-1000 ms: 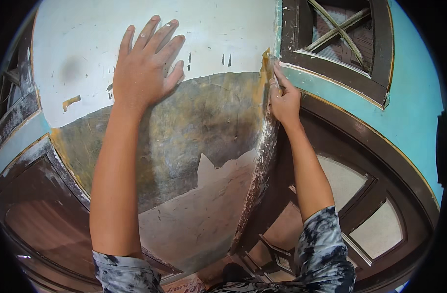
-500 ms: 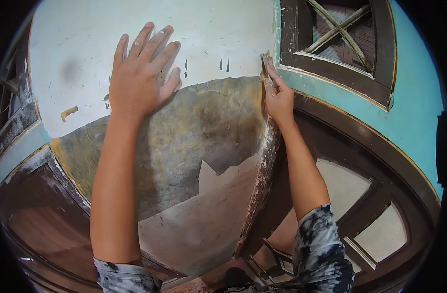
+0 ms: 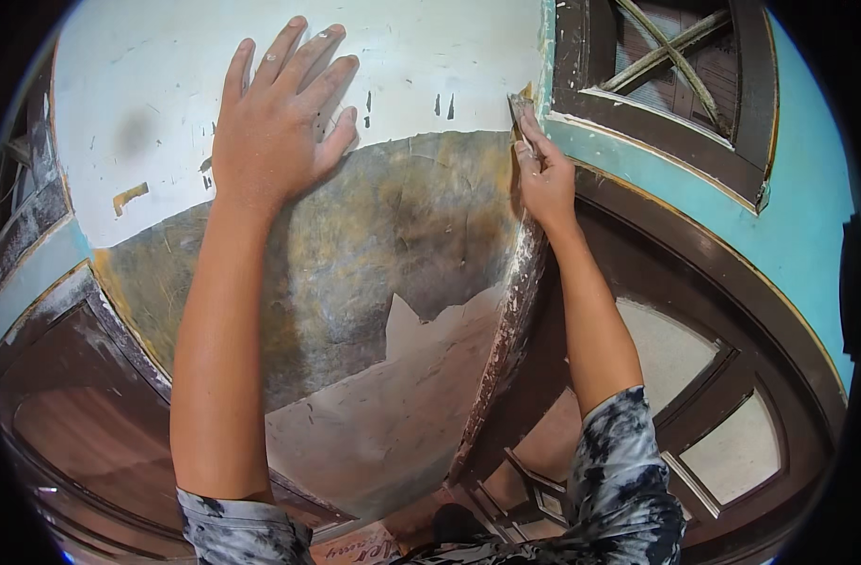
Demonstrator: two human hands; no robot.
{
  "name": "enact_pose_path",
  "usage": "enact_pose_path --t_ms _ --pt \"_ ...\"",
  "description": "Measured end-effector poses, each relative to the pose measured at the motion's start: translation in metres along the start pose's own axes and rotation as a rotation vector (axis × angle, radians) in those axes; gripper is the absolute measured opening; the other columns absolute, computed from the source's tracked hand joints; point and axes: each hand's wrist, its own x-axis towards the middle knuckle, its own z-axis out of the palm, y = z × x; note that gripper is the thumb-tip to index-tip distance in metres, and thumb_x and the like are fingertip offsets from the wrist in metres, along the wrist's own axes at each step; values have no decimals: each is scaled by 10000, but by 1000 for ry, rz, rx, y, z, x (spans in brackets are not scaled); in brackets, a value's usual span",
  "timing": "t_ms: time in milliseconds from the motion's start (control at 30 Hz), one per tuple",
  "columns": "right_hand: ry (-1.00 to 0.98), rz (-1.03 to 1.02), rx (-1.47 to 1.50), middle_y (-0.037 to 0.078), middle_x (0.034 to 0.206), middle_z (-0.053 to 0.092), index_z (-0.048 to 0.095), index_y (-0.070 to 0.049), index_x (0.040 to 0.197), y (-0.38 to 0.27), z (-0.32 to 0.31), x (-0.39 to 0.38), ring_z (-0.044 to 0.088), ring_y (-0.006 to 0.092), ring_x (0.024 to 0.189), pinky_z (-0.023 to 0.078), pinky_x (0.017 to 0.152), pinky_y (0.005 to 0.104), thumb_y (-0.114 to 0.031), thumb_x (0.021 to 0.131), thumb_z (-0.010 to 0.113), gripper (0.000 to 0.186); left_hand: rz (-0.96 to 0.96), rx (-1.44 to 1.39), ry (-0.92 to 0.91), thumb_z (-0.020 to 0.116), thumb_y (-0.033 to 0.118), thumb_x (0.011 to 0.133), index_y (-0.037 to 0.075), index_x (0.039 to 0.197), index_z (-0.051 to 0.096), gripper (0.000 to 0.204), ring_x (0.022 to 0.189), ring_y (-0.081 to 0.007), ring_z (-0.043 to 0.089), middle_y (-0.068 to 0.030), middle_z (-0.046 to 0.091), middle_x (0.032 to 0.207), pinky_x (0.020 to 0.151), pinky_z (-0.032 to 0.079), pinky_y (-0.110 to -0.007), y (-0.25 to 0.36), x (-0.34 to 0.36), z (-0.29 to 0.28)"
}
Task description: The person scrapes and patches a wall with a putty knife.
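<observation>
My left hand lies flat with spread fingers on the white upper part of the wall. Below it runs a rough grey-brown band where the white coating is gone. At the wall's right edge, my right hand is closed around a thin flat scraper. Its blade is upright against the corner beside the window frame, where a bit of yellowish-brown surface shows. My fingers cover most of the scraper's handle.
A dark brown window frame with crossed bars stands at the upper right, set in turquoise wall. Below it is a brown panelled door. Another dark door is on the left. A paint-flecked post runs down the wall's right edge.
The view has shifted slightly, so the wall and window sit a little higher and further right. Both hands stay at nearly the same places on the wall.
</observation>
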Motion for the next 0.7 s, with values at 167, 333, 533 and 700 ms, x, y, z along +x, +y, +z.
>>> enact_pose_path --t_ms 167,333,533,700 --pt "24 143 223 214 1554 499 596 75 1378 -2 4 4 441 260 1477 332 1205 338 25 1000 575 381 0 -3 -6 651 355 897 268 1337 682 449 1485 -220 408 50 530 1548 1243 262 -515 0 0 -2" --pt "-20 33 75 148 1565 504 572 60 1410 4 -7 16 504 133 1060 382 865 254 0 1022 565 393 29 13 8 656 362 901 276 1345 681 453 1484 -219 414 67 525 1551 1243 267 -512 5 5 -3" --pt "-59 184 295 214 1591 446 544 104 1408 -8 -4 4 408 241 1492 333 1204 320 22 1013 560 404 34 55 8 659 368 909 291 1344 684 443 1482 -215 421 74 547 1534 1239 277 -524 -1 1 1" --pt "-101 153 105 68 1586 501 580 22 1404 4 -19 16 525 0 632 429 519 194 -42 1040 569 370 44 52 22 658 378 912 297 1343 684 438 1482 -215 422 77 548 1533 1243 275 -526 3 4 2"
